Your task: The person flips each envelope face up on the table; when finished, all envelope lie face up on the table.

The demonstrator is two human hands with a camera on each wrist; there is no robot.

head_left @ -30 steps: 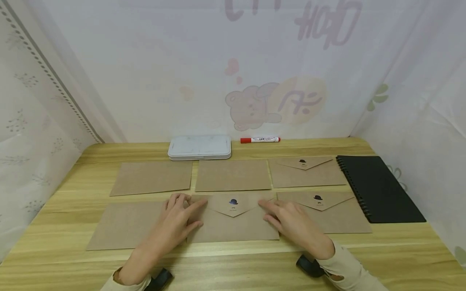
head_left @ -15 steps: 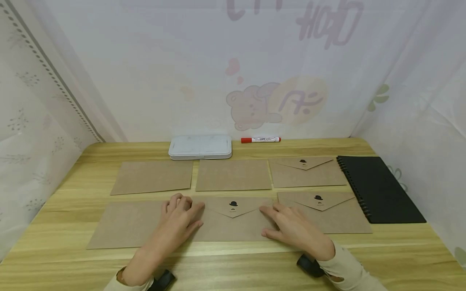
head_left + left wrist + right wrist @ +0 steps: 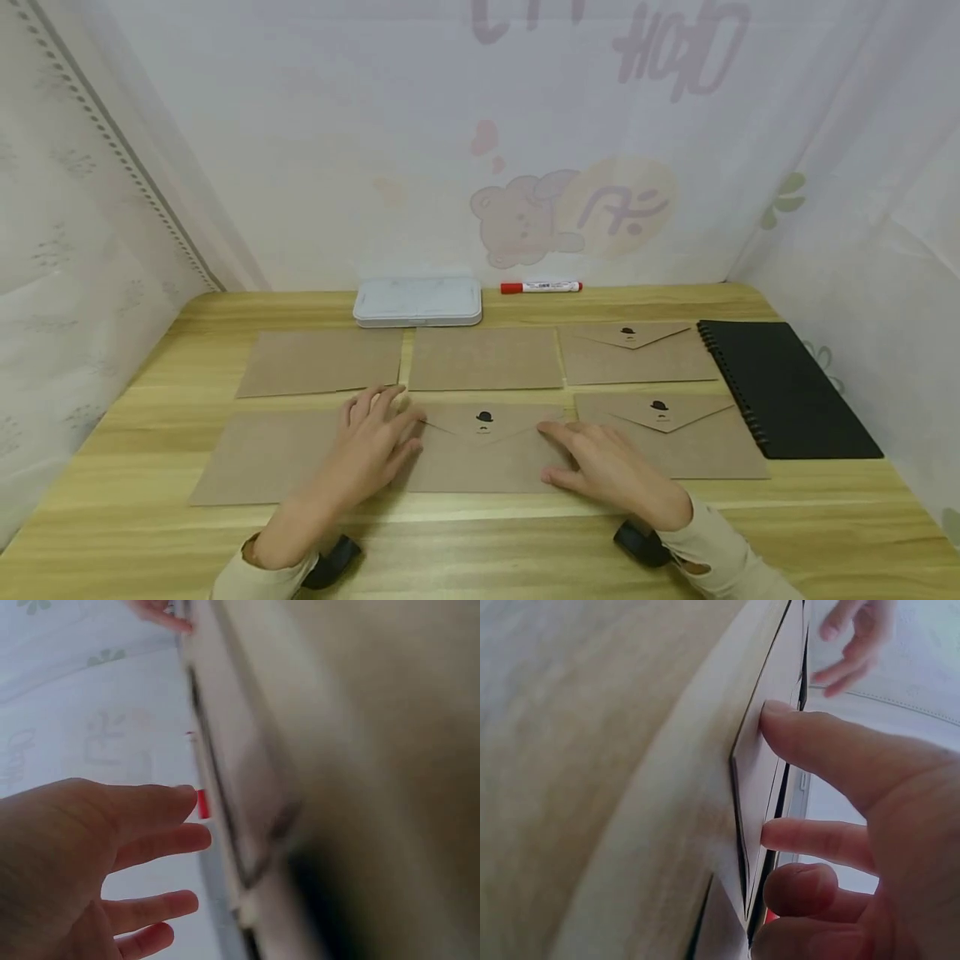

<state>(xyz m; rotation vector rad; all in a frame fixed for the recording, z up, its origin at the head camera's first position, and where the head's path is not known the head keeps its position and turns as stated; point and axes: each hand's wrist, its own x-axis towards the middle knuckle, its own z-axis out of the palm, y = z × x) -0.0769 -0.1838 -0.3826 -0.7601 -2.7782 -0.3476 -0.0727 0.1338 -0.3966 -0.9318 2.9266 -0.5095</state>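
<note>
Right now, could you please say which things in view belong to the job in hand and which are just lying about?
Likely in use:
front middle envelope, touched by the right hand
five other envelopes

Probably lying about:
black notebook
pale case
red marker

Envelope (image 3: 480, 471): brown paper, wide rectangle — the one right in front of you.
Flap (image 3: 459, 419): pointed, folded down, its tip turned toward you.
Print (image 3: 484, 417): small black hat on the flap, tiny mark beneath.
Pose: flat on your desk (image 3: 480, 550) — flap side up.
Place: middle of the row nearer you.
</note>
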